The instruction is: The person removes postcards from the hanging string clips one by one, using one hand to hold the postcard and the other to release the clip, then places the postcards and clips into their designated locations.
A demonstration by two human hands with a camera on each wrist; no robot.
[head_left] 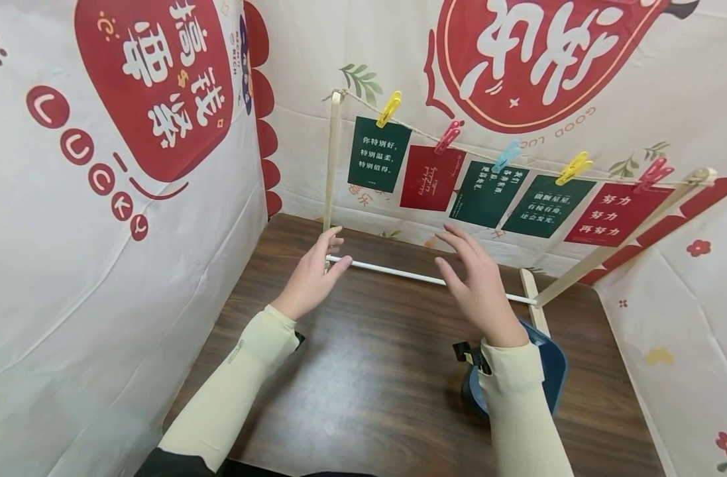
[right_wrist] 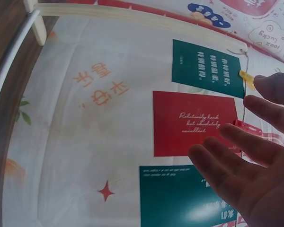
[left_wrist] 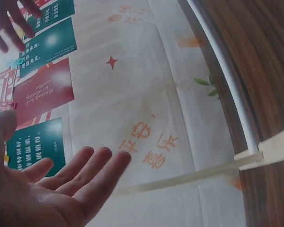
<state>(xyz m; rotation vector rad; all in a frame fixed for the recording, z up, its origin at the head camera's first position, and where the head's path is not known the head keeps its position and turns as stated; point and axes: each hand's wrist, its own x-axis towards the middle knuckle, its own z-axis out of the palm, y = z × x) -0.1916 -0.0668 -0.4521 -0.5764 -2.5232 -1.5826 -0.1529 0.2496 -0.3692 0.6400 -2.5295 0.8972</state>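
My left hand hovers near the foot of the left post, palm turned inward and fingers loosely extended. Across from it, my right hand is raised with fingers spread; nothing is in either hand. Behind them several cards hang from a string, among them a green card, a red card and another red card. Each has a clothespin at its top, such as a yellow clothespin, a pink clothespin and a blue clothespin. In the right wrist view the fingers overlap the cards.
The string spans a left wooden post and a right wooden post, joined low down by a white rod. A blue container stands on the brown table, partly hidden under my right forearm. Printed cloth surrounds the table.
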